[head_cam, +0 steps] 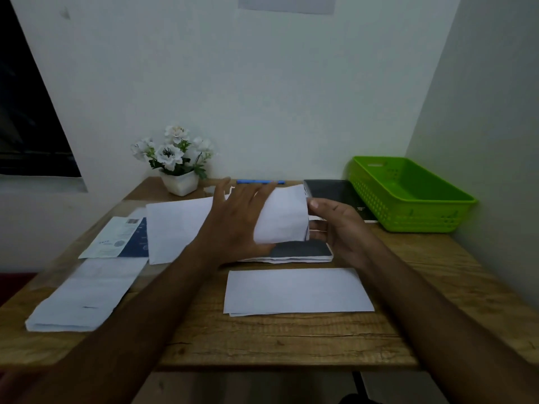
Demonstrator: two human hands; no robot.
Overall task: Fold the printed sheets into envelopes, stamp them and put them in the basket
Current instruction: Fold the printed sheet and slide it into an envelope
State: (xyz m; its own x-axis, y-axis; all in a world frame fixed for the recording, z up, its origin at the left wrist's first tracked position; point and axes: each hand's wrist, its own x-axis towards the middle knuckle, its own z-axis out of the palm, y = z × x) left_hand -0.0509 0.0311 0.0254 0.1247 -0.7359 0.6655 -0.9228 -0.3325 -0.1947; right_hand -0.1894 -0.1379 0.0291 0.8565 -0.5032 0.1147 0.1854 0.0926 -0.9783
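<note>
Desk point(277, 339), green basket point(376, 199), folded sheet point(283, 217)

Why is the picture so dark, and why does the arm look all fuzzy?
Head view: the light is dim and greyish, so only the green basket looks bright. The left hand and the paper stack near the left edge look smeared. The wide lens makes the wall edges lean.

On my light wooden table point(291, 339) I've got the green perforated plastic basket point(414, 225) back right, the black flat notebook point(335, 193) just left of it, the white-flowered pot plant point(179, 158) back left, the blue pen point(259, 181) between plant and notebook, the folded white paper sheet point(297, 291) front centre, the white paper stack point(84, 295) front left.
</note>
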